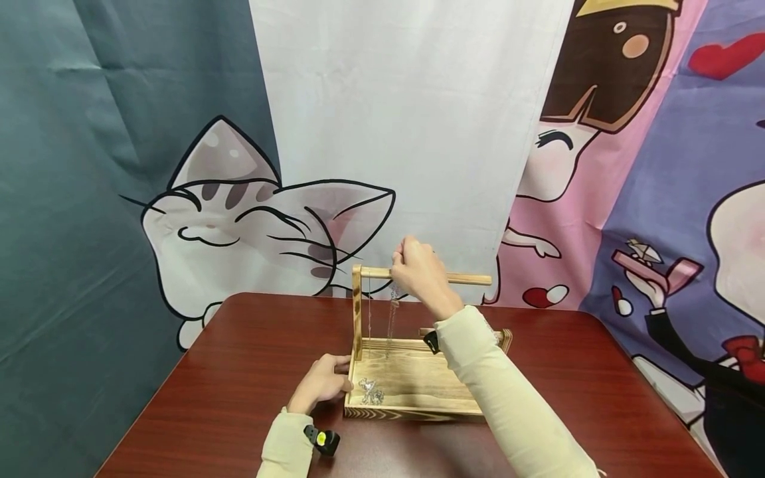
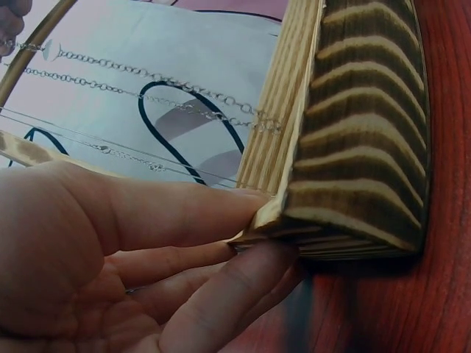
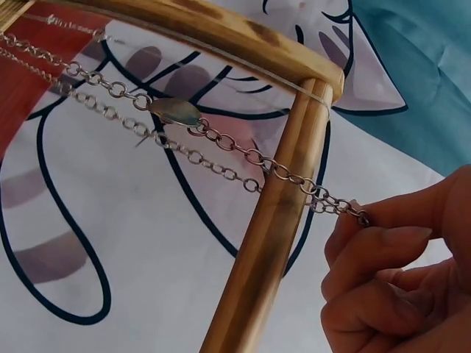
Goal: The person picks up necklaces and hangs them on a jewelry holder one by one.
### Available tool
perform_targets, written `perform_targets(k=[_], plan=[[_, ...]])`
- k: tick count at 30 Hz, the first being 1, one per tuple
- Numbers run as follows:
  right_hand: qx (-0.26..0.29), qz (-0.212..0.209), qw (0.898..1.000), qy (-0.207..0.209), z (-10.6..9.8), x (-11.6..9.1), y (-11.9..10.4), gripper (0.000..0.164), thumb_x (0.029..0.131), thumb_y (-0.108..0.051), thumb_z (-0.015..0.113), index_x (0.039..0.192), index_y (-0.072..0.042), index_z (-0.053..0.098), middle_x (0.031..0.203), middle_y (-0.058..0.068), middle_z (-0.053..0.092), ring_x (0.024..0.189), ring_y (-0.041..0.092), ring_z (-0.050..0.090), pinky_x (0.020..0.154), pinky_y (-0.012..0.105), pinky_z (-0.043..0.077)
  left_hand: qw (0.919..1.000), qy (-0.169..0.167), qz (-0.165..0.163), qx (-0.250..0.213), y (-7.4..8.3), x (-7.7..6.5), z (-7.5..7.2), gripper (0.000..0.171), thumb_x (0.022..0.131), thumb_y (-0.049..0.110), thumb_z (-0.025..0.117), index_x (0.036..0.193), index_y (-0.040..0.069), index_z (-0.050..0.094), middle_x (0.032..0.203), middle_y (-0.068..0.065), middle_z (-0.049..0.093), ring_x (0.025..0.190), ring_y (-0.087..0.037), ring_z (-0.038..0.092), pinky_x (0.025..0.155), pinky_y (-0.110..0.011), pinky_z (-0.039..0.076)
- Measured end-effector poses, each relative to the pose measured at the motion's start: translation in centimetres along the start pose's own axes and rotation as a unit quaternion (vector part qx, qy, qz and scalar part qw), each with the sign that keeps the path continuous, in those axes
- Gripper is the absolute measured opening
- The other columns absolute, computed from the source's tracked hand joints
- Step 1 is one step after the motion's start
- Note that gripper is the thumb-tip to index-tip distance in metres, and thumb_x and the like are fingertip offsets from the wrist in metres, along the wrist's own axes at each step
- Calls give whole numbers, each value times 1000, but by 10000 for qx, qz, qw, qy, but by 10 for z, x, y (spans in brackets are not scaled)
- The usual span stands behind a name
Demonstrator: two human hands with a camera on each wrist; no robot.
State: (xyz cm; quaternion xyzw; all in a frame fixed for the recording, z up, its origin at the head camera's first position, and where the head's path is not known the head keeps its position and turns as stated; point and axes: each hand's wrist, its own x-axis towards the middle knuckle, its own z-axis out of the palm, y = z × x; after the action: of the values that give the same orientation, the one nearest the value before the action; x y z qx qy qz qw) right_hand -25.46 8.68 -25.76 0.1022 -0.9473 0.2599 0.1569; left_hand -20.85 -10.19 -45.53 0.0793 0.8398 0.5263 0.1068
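Note:
My right hand [image 1: 421,269] is raised at the upper bar [image 1: 469,279] of a wooden jewelry stand. In the right wrist view, its thumb and forefinger pinch the end of a silver chain necklace [image 3: 224,140]. Two strands of linked chain run down past the bar, one with an oval metal plate [image 3: 175,112]. A thinner necklace [image 1: 369,312] hangs looped over the bar near the post [image 1: 357,312]. Low at the left, my left hand [image 1: 323,382] grips the rim of the stand's tray [image 1: 418,385], thumb on top and fingers outside.
A small heap of silver chains [image 1: 370,393] lies in the tray's left front corner. A lower, shorter bar [image 1: 427,330] is partly hidden by my right forearm. The stand sits on a dark red table [image 1: 257,372], with a cartoon-printed curtain [image 1: 418,133] behind.

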Motion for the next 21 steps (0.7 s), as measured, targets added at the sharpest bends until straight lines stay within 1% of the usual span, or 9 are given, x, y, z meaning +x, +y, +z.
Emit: perform_targets(k=[5,10,16,21], plan=[[21,-42,10000,2,5,1,-5,13,91,-20,41,86,-14,51,76,1,56,65,18,53,56,33,43,10000,32,4,16,-1,1,0,64,64,-8,59,128,-6,50,108,-22,63,67,-16,61,52,-33,50],[58,-75,9999,-46,8,2,-9,14,92,-20,40,84,-14,50,73,1,55,61,19,52,52,31,41,10000,-1,46,-5,-1,1,0,64,64,-8,59,128,-8,49,109,-23,62,70,-17,63,54,-32,51],[-60,-120,9999,-9,10,2,-15,12,91,-20,42,84,-15,50,76,0,55,65,18,53,57,33,42,10000,3,26,-18,-2,2,1,65,64,-8,59,128,-7,49,109,-23,63,68,-17,63,53,-33,51],[-118,-102,9999,-5,11,2,-17,12,91,-21,41,84,-16,50,76,-1,55,64,18,53,57,35,41,10000,-2,48,-24,-2,2,1,64,65,-9,59,128,-7,49,109,-24,62,69,-18,63,52,-32,50]])
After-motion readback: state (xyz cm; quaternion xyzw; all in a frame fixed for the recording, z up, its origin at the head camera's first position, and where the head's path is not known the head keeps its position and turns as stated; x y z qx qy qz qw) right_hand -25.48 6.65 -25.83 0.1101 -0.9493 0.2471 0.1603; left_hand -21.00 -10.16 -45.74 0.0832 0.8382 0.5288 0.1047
